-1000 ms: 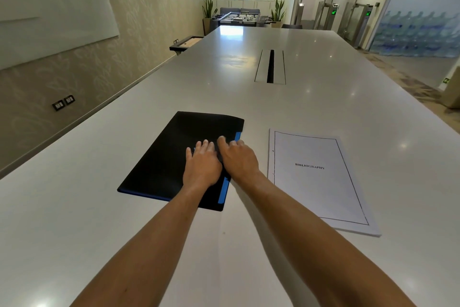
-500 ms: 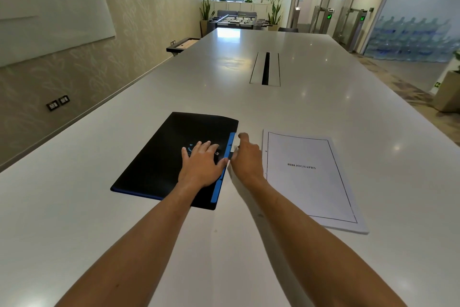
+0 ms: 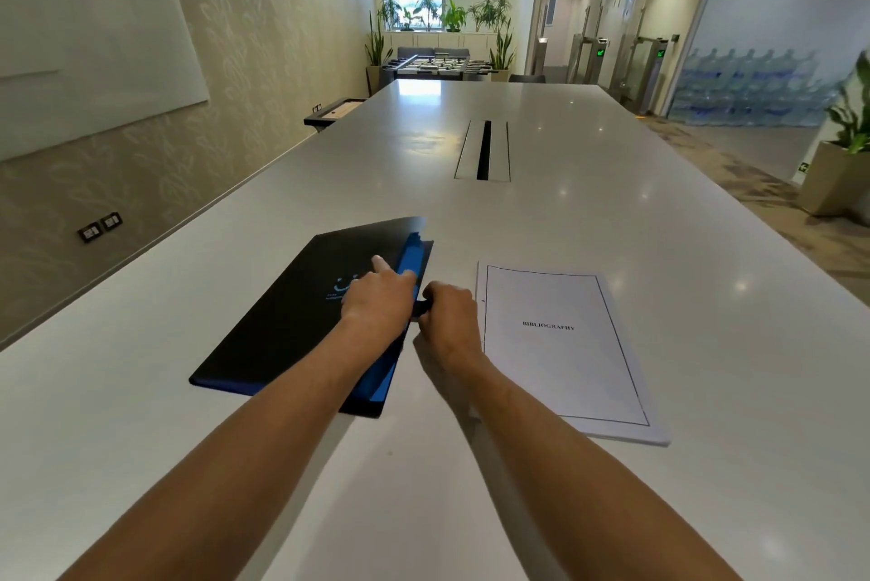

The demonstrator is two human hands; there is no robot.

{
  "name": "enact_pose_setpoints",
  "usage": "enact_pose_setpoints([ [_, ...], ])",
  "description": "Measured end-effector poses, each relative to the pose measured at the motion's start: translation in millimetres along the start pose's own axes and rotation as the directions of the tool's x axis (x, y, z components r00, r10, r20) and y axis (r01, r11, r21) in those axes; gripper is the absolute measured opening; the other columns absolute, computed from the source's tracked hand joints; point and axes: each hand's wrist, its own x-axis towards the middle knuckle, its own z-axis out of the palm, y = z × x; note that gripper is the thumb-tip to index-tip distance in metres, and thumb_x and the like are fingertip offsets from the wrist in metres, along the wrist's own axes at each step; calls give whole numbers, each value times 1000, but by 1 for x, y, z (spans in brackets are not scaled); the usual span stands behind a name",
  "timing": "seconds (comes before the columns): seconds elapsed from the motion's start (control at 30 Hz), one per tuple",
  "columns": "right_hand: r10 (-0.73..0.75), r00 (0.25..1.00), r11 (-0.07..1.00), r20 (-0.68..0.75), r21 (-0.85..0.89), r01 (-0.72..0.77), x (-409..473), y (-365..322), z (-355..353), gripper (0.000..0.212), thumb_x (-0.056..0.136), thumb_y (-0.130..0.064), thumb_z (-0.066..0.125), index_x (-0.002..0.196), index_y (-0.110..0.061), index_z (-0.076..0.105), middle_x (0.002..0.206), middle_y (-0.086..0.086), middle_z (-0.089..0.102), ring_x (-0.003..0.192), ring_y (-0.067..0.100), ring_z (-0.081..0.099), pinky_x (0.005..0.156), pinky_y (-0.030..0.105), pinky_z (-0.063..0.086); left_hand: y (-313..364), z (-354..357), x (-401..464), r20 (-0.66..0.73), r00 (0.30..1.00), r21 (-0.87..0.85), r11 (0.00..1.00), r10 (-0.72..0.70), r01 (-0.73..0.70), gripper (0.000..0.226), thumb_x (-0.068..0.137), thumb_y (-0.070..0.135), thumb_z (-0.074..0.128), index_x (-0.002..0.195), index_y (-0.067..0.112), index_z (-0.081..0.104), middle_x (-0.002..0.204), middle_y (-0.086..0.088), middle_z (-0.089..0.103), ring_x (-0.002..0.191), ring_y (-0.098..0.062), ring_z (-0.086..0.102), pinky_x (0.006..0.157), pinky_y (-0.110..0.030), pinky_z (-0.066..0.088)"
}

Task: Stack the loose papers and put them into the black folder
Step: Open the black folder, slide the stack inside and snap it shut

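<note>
A black folder [image 3: 282,326] with a blue inner lining lies on the white table [image 3: 612,213], left of centre. Its front cover is lifted a little along the right edge, showing blue inside. My left hand [image 3: 379,300] rests on the cover near that edge, fingers spread. My right hand [image 3: 447,321] pinches the cover's right edge and holds it raised. A neat stack of white papers [image 3: 565,354], with "BIBLIOGRAPHY" printed on the top sheet, lies flat just right of my right hand.
A cable slot [image 3: 483,150] is set into the table's middle, farther away. The wall and a whiteboard [image 3: 84,39] run along the left. A potted plant [image 3: 842,156] stands on the floor at the right.
My right hand slid off the folder's top to its right edge and took hold of the cover. The cover's right side has come up off the folder, baring the blue lining.
</note>
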Motion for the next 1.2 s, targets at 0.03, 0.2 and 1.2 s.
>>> enact_pose_setpoints([
  [0.03,-10,1000,1000,6,-18,11,1,-1,-2,21,86,7,53,77,-12,59,64,-12,45,53,-2,42,50,-3,33,-1,-5,0,-7,1000,15,1000,-11,11,42,94,12,53,134,9,41,143,-31,33,108,-40,58,86,-45,51],
  [0.2,-16,1000,995,2,-95,16,10,2,-12,13,80,6,53,76,-2,63,74,8,63,56,10,48,50,18,40,-10,-16,2,-52,994,-45,995,-96,94,57,92,34,53,136,2,35,124,-25,51,102,-33,59,79,-38,48],
  [1.2,34,996,995,-88,101,-25,7,23,-46,28,95,-3,48,117,-2,64,113,15,68,102,23,63,87,20,43,-23,-52,10,-46,993,-389,917,-111,85,67,88,8,46,149,17,20,123,-24,54,102,-40,56,77,-42,43],
])
